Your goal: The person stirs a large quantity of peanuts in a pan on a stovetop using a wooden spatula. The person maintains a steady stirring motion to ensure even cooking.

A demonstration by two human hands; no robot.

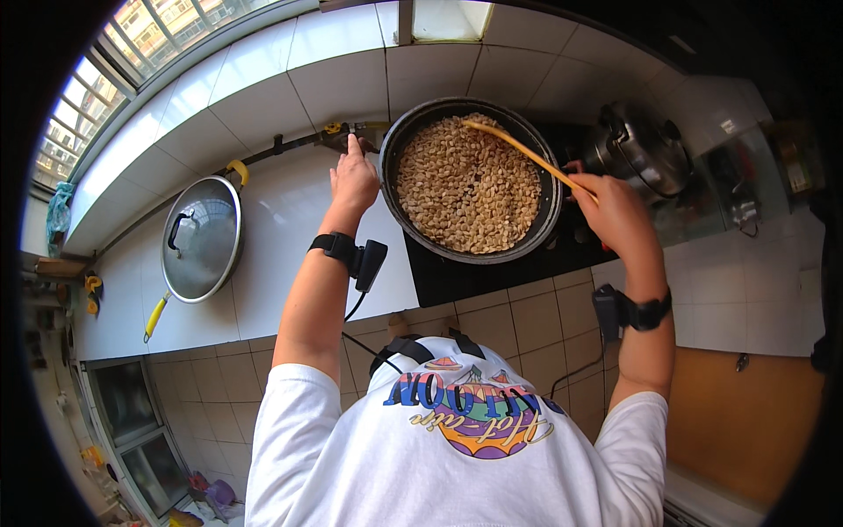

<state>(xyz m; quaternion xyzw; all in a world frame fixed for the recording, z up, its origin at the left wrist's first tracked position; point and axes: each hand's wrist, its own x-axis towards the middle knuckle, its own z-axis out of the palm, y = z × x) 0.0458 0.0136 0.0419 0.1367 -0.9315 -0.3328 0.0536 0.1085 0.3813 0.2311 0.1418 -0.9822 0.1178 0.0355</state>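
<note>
A large dark round pan (390, 217) stands on the black cooktop (438, 286), filled with pale, flat seeds or beans (461, 191). My right hand (612, 211) grips the handle end of a wooden spatula or spoon (520, 148) at the pan's right side. The far end of that tool rests in the seeds near the back of the pan, its tip partly covered. My left hand (355, 174) is just left of the pan's rim, the index finger stretched towards the wall and the other fingers partly bent; I see nothing held in it. Both forearms wear black straps with small devices.
A wok with a glass lid (204, 240) and yellow handles sits on the white counter (283, 217) to the left. A steel pot (642, 151) stands at the back right. Behind the pan, a gas valve with yellow parts (334, 127) is on a pipe along the tiled wall.
</note>
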